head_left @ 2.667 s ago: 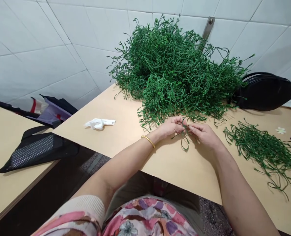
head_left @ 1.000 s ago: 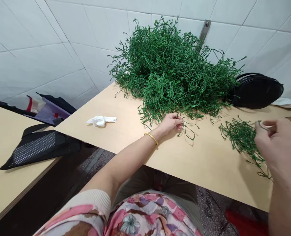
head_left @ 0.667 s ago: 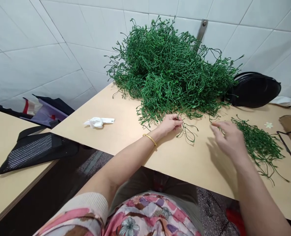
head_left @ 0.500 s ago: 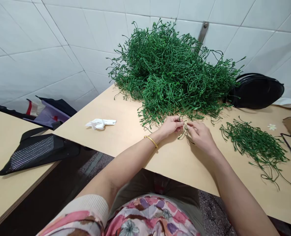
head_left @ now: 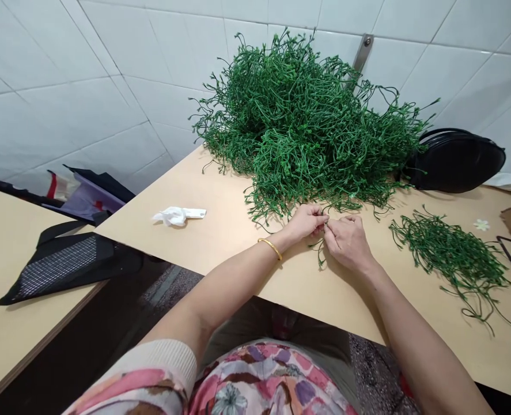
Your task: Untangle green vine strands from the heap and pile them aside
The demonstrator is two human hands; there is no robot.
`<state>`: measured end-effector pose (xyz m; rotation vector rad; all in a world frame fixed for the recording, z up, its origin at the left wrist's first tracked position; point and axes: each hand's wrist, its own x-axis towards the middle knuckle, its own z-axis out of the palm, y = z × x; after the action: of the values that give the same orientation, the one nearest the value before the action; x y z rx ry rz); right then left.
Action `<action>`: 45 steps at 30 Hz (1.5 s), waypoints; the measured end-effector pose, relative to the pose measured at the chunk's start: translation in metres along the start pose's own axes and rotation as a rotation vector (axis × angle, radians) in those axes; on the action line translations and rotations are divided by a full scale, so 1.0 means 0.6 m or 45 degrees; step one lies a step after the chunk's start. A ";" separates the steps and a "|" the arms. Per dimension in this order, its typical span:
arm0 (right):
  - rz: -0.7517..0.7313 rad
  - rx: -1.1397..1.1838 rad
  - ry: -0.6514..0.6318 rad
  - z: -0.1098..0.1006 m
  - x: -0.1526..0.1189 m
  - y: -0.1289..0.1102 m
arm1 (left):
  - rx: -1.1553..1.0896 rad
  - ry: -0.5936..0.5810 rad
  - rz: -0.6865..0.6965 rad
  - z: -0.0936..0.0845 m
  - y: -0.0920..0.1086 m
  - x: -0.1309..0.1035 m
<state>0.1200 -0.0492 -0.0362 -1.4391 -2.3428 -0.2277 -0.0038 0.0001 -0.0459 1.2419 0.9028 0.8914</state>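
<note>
My left hand (head_left: pixel 306 222) and my right hand (head_left: pixel 348 241) meet fingertip to fingertip over the table, just in front of a big heap of green artificial stems (head_left: pixel 307 127). Both are closed, pinching one thin green stem (head_left: pixel 320 253) whose loose ends dangle below the fingers. The exact spot where they grip it is partly hidden by the fingers. A gold bangle (head_left: pixel 270 249) circles my left wrist. Off to the right lies a smaller, flatter pile of similar green stems (head_left: pixel 456 253).
A crumpled white tissue (head_left: pixel 174 216) lies on the wooden table (head_left: pixel 229 242) at left. A black bag (head_left: pixel 458 160) stands against the tiled wall, with a small pale flower (head_left: pixel 481 225) nearer me. On the neighbouring table sits a black mesh item (head_left: pixel 60 262).
My right hand has turned and curled its fingers more tightly, closing in on my left fingertips. The stem's dangling ends have shifted. The whole view has moved slightly.
</note>
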 end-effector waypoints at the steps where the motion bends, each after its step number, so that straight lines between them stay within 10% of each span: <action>1: -0.027 0.039 0.022 -0.007 -0.003 -0.012 | -0.007 0.033 -0.002 0.002 -0.001 0.002; 6: -0.228 0.192 0.266 -0.099 -0.026 -0.068 | -0.029 0.168 -0.012 0.004 -0.002 0.009; 11: 0.327 -0.334 0.682 -0.183 -0.061 0.031 | -0.038 0.081 0.031 -0.009 0.003 -0.001; 17: 1.000 -0.980 0.173 -0.177 -0.125 0.165 | 0.024 0.042 0.072 -0.009 0.000 -0.001; 24: 0.625 0.112 -0.009 -0.075 -0.082 0.063 | 0.070 0.038 0.095 -0.009 -0.009 0.001; 30: 0.472 0.068 -0.217 0.004 -0.022 -0.011 | -0.019 -0.001 0.079 -0.015 -0.007 0.000; 39: 0.341 -0.335 -0.142 -0.012 -0.041 -0.035 | -0.812 -0.139 -0.291 0.005 0.010 -0.020; 45: 0.204 0.017 -0.332 -0.030 -0.074 -0.123 | -0.888 0.054 -0.420 -0.003 0.016 -0.003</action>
<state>0.0766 -0.1258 -0.0333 -1.7304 -2.4044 0.0209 -0.0067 0.0005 -0.0366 0.4600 0.7086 0.8606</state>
